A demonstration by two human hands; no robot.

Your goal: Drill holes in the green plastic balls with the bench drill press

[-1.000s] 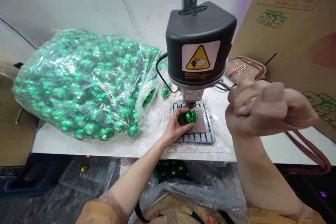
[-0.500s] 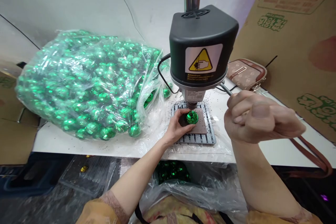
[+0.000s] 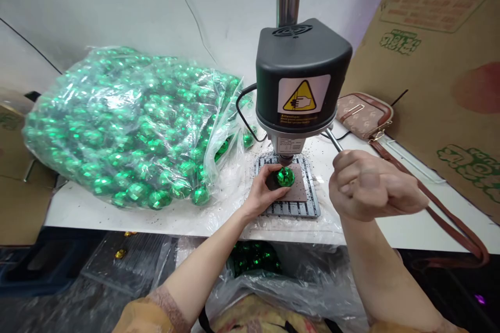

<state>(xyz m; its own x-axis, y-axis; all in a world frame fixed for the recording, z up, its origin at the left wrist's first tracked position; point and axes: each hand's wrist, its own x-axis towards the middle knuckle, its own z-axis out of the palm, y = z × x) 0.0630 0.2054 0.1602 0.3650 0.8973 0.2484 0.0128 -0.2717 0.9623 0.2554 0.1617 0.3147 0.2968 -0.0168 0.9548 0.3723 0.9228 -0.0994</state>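
Observation:
My left hand (image 3: pixel 264 190) grips a shiny green faceted ball (image 3: pixel 285 177) between thumb and fingers. The ball sits on a brownish square pad (image 3: pixel 297 193) over the slotted metal base (image 3: pixel 312 208) of a drill press. Right above the ball is the chuck (image 3: pixel 286 159), under the black motor housing (image 3: pixel 303 62) with its yellow warning label. Whether the bit touches the ball I cannot tell. My right hand (image 3: pixel 367 184) is closed around the end of the metal feed lever (image 3: pixel 335 140), right of the housing; the fingers hide the lever's tip.
A big clear plastic bag (image 3: pixel 133 130) full of green balls lies left of the press. Dark specks litter the white table (image 3: pixel 117 216). A patterned purse (image 3: pixel 361 114) with a brown strap and a cardboard box (image 3: pixel 441 73) stand right. More green balls (image 3: pixel 255 259) lie in plastic below the table edge.
My right hand has pulled the lever slightly down and inward, and the black housing sits lower in view. My left hand still holds the ball at the same spot.

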